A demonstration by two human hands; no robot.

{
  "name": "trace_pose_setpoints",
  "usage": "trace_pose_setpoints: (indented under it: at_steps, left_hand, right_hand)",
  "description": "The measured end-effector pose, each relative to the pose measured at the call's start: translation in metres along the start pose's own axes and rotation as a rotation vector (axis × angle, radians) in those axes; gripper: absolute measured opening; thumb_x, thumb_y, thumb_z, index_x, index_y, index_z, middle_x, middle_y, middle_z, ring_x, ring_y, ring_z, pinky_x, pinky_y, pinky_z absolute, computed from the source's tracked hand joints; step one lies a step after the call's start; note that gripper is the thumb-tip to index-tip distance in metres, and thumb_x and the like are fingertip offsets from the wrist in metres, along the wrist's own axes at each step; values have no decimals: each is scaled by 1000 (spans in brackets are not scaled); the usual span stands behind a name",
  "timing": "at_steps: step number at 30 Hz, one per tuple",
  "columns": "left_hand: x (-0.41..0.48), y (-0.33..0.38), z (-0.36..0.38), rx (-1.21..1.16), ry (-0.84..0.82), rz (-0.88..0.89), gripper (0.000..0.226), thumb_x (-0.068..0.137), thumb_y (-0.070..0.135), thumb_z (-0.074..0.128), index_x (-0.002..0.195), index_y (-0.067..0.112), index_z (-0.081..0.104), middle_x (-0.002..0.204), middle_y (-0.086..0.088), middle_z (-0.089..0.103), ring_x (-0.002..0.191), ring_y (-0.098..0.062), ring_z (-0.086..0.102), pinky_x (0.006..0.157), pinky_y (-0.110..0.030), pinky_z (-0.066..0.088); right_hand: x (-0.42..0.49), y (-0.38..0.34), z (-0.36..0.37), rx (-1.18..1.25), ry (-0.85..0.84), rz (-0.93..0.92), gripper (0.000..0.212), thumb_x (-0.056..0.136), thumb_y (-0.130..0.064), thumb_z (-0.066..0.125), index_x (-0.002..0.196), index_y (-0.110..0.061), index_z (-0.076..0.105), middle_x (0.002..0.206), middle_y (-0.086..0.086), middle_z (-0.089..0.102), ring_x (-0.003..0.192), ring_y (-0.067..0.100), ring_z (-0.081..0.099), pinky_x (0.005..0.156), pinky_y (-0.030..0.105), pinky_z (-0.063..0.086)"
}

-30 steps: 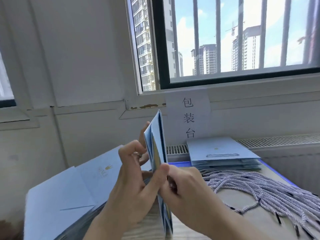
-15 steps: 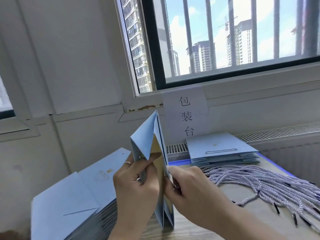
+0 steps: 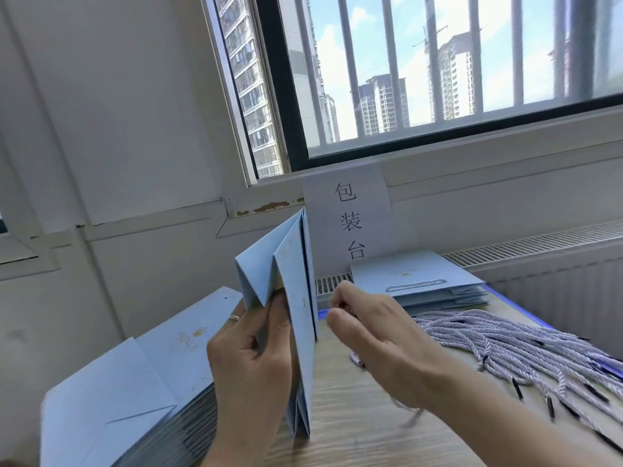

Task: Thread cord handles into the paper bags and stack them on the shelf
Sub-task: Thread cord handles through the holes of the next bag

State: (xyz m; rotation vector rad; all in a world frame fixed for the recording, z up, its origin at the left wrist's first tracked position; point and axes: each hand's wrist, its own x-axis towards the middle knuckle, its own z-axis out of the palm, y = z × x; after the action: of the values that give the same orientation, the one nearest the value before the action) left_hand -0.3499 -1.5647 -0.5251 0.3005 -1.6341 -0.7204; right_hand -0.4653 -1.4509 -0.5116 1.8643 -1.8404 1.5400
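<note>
We are standing a folded light-blue paper bag on its edge on the wood-grain bench, and our left hand is gripping it, thumb on the near face and fingers tucked into the folds. Our right hand is hovering just beside the bag's right face with fingers curled. Whether it is pinching a cord end we cannot tell through the blur. A stack of flat bags is lying at the left, and loose twisted cords are spreading across the right. Finished bags are sitting under a paper sign, beside a white radiator. Daylight is coming through the barred window.
</note>
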Motion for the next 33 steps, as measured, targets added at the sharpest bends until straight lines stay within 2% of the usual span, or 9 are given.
trace_pose_setpoints:
  at_steps: [4,7,9,14,16,20,25,29,33]
  left_hand:
    - [-1,4,2,-20,-30,11,36,85,59,55,74,28,71,67,-9,61,58,-23,51,51,-38,37]
    - [0,7,4,-38,-46,20,20,90,56,61,73,59,69,76,4,69,64,-16,59,55,-35,46]
    - [-1,6,5,-40,-67,29,17,90,57,58,78,64,68,80,8,70,69,-17,63,56,-41,50]
    - [-2,7,5,-87,-91,25,21,87,49,70,86,69,66,90,27,70,78,-2,65,69,-41,56]
    - [-2,10,5,-102,-103,26,27,83,43,66,84,70,65,92,31,70,82,2,66,72,-38,57]
    - [-1,8,5,-137,-105,37,14,83,54,69,84,68,66,97,28,71,88,0,68,71,-24,57]
    - [-1,11,6,-147,-80,81,30,79,41,72,93,67,65,107,39,64,100,10,64,77,-8,50]
    - [0,7,4,-139,-104,131,27,78,48,64,97,67,65,116,33,65,105,7,64,81,-10,50]
    - [1,6,4,-81,-142,208,31,84,45,60,105,68,62,114,38,63,103,7,64,80,-9,49]
  right_hand:
    - [4,5,-3,116,127,64,36,92,-33,33,69,-6,40,57,-9,35,55,7,29,52,23,24]
    - [6,4,2,30,181,37,37,102,-17,41,66,-22,40,55,-13,42,51,7,35,51,19,26]
    - [6,5,4,-47,188,-29,36,103,-9,48,70,-23,47,58,-21,48,54,2,44,54,12,29]
    - [5,8,10,-59,155,-57,22,101,-12,54,82,-13,65,65,-32,52,57,1,48,55,8,32]
    - [4,9,9,-61,154,-66,24,102,-16,53,83,-12,66,64,-31,51,55,2,45,54,10,31]
    - [5,8,9,-75,166,-67,27,103,-19,51,82,-11,65,64,-32,51,56,0,45,55,9,31]
    - [6,5,10,-25,186,-73,34,103,-31,44,80,-17,63,60,-26,49,54,2,42,53,11,30]
    - [6,8,8,-60,165,-94,29,104,-20,47,79,-13,60,63,-26,50,55,1,42,54,10,31]
    - [7,9,5,-58,142,-122,31,102,-25,45,78,-11,57,64,-23,49,55,1,41,53,10,29]
